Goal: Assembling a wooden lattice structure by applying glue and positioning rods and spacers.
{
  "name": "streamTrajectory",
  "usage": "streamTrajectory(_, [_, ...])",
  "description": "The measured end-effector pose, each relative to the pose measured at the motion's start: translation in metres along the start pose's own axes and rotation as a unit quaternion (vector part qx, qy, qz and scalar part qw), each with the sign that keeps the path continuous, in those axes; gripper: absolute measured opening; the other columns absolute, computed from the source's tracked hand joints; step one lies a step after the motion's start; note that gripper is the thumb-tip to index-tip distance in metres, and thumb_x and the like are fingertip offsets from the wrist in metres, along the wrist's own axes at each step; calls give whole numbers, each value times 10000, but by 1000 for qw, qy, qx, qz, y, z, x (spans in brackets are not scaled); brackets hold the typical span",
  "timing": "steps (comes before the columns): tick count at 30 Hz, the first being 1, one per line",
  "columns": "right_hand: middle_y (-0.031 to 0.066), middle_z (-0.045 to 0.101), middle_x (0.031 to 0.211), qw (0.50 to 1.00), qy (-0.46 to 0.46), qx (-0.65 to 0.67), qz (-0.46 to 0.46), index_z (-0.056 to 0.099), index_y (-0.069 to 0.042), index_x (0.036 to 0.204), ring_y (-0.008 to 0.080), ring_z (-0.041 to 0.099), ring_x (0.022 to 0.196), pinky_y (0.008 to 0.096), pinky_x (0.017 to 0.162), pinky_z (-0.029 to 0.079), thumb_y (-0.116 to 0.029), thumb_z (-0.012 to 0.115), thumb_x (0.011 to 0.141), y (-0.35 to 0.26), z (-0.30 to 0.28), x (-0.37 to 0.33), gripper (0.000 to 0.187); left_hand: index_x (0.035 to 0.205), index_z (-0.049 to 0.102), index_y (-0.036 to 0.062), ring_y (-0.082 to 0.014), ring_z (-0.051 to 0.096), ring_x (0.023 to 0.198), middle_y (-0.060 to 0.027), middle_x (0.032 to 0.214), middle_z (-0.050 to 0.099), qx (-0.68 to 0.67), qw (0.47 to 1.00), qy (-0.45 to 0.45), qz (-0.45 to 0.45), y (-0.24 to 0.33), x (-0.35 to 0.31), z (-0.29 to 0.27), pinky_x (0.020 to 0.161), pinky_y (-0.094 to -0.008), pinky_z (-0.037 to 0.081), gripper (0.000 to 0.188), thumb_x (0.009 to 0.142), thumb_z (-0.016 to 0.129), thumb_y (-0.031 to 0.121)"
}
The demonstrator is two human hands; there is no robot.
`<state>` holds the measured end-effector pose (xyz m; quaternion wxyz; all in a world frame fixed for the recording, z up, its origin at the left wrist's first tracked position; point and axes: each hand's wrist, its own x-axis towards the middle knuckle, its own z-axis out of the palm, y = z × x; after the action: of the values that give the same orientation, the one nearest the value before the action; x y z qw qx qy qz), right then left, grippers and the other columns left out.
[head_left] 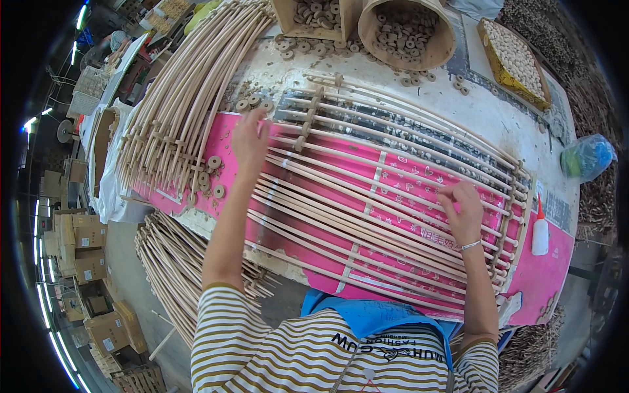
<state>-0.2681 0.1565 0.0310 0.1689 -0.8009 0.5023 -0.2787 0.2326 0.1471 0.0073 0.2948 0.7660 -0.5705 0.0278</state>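
My left hand (pixel 250 143) is raised over the far-left part of the pink sheet (pixel 226 177), just short of a few round wooden discs (pixel 243 105). Its thumb stands apart from its fingers, and I see nothing held in them. My right hand (pixel 464 208) is above the right part of a row of pale wooden rods (pixel 367 190), its fingers curled and thumb drawn in. Whatever they might pinch is too small to make out. At their right ends the rods meet a row of small wooden discs (pixel 508 216); another line of discs (pixel 308 119) sits on the far rods.
Many disc-ended rods (pixel 180 98) lie at the left. Discs fill a round wooden tub (pixel 436 49) and a box (pixel 282 16) at the back. A tray of pale beads (pixel 544 98), a bagged blue-green item (pixel 586 159) and a red-tipped white bottle (pixel 540 236) stand right. More rods (pixel 177 255) lie below the table.
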Motion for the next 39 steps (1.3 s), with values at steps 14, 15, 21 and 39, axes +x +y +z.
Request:
streamTrajectory(14, [98,639,943,998,-57,13,-21,733,-53,985,317,625,948,429,833,485,-134,790,838,0,14,-19,177,1251,738,169,-321,649,1121,-75,1169,715,166,979,-46,105,-27,52,23,996,-454,501,397,857,748,129])
streamTrajectory(15, [101,637,944,998,-61,20,-6,730,-53,986,321,625,951,432,832,484,-129,785,842,1,15,-19,172,1252,741,162,-297,666,1096,-76,1156,727,139,985,-36,97,-23,50,17,975,-431,511,371,882,748,145])
streamTrajectory(21, [108,646,921,995,-31,85,34,709,-37,1002,293,652,881,387,764,508,-89,751,906,-3,13,-21,117,1311,711,70,-180,717,922,-47,1112,773,-223,955,-85,-177,-35,30,-20,818,-342,537,403,991,739,314])
streamTrajectory(39, [106,661,914,992,-19,123,9,720,-13,1043,224,683,783,326,692,527,-81,733,952,-14,11,-7,114,1201,744,116,-49,670,896,29,1022,747,-554,761,-163,-295,-32,-20,-51,752,-201,497,303,1045,695,372])
